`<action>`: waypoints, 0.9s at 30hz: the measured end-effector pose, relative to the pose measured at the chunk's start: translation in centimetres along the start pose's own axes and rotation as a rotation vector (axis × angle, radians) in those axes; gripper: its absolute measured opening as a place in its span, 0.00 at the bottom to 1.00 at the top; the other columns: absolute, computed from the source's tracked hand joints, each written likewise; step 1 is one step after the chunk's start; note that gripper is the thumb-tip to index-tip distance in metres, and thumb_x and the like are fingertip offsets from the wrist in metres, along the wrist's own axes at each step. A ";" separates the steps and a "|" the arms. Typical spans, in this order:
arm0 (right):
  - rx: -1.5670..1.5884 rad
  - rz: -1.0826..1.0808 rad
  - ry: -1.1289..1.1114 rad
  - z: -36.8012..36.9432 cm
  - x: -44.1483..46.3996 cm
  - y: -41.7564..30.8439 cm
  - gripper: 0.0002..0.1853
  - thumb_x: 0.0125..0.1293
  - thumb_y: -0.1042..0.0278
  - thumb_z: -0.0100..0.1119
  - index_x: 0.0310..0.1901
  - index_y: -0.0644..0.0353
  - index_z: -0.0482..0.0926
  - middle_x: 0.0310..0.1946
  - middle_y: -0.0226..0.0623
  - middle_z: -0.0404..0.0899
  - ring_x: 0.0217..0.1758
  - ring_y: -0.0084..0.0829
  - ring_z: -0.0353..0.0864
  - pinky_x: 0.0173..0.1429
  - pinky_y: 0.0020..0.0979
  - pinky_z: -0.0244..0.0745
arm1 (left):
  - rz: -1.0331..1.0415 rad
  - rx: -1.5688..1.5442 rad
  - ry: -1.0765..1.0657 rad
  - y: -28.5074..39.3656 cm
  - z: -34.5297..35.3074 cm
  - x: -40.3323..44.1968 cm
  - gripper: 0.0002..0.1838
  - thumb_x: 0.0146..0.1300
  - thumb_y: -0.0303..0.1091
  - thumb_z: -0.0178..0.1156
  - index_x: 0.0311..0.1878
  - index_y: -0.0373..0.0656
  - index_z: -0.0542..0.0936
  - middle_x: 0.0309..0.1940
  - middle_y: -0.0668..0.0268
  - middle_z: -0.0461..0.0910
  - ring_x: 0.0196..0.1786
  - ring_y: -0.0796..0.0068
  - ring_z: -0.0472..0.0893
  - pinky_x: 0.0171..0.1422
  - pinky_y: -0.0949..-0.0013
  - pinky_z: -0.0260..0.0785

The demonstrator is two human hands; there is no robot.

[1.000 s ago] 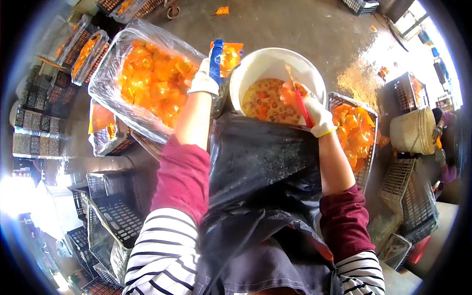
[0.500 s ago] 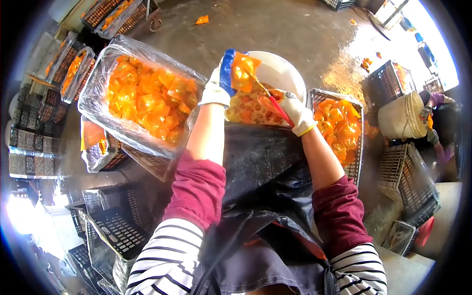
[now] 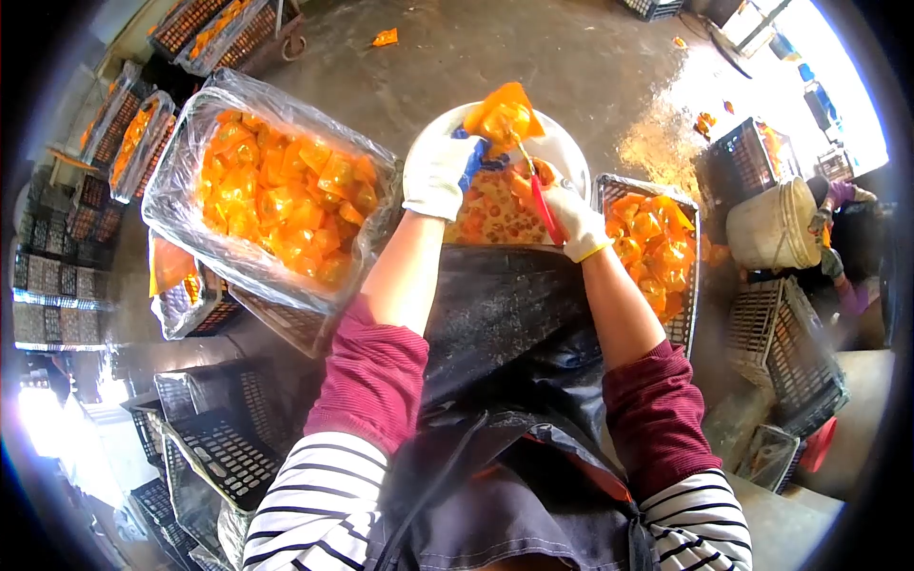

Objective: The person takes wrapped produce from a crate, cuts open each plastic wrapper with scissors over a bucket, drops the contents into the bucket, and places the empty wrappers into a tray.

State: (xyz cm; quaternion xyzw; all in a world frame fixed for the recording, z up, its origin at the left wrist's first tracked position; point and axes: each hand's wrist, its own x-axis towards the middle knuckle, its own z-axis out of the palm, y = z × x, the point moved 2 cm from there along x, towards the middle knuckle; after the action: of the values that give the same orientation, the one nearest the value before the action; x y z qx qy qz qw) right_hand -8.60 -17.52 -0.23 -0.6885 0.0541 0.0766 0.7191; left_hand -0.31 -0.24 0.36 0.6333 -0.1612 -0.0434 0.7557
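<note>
My left hand, in a white and blue glove, is closed on an orange plastic packet above the white bucket. My right hand, gloved in white with stained fingers, holds a tool with a red handle. The tool's thin tip reaches the packet's lower side. Below both hands, the bucket holds a pale liquid with orange and brown round pieces. To the left, a plastic-lined crate is full of orange packets.
Right of the bucket stands a black crate of orange packets. Farther right, a person's gloved hands are beside a tilted white bucket. Stacked crates stand at lower left. One packet lies on the floor.
My left hand has moved from beside the lined crate to over the bucket with the packet. The red-handled tool has come up to the packet, out of the bucket's contents.
</note>
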 end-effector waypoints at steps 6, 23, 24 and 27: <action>-0.057 0.150 0.051 -0.2 -1.7 -1.9 0.16 0.62 0.66 0.63 0.50 0.60 0.76 0.37 0.30 0.78 0.38 0.20 0.74 0.41 0.21 0.69 | -0.215 -0.065 0.032 -1.1 0.3 -0.1 0.22 0.60 0.23 0.52 0.60 0.35 0.71 0.50 0.56 0.77 0.47 0.66 0.80 0.49 0.68 0.77; -0.186 0.054 0.024 0.3 -0.9 -0.4 0.15 0.65 0.65 0.60 0.51 0.62 0.78 0.35 0.32 0.79 0.37 0.22 0.75 0.41 0.23 0.71 | -0.118 1.017 -0.125 1.5 0.0 -0.7 0.15 0.62 0.39 0.51 0.43 0.41 0.82 0.40 0.53 0.82 0.44 0.56 0.80 0.52 0.60 0.71; -0.164 0.097 0.012 0.4 -1.2 -0.7 0.15 0.65 0.65 0.60 0.51 0.62 0.78 0.36 0.32 0.79 0.38 0.22 0.75 0.41 0.23 0.71 | -0.088 1.041 -0.082 2.7 0.0 -1.1 0.15 0.61 0.38 0.51 0.44 0.40 0.81 0.41 0.52 0.81 0.44 0.55 0.80 0.52 0.60 0.71; -0.117 0.156 0.020 0.8 -2.3 -2.2 0.15 0.65 0.65 0.60 0.50 0.61 0.78 0.36 0.32 0.79 0.37 0.22 0.75 0.40 0.23 0.71 | 0.038 1.088 0.069 3.7 -0.2 -1.3 0.15 0.61 0.36 0.51 0.45 0.40 0.81 0.42 0.52 0.81 0.45 0.55 0.80 0.53 0.62 0.71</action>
State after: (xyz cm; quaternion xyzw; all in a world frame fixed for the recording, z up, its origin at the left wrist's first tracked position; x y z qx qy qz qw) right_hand -10.45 -16.94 2.37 -0.7238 0.1103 0.1283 0.6690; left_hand -1.95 0.97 3.65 0.9310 -0.1470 0.0808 0.3243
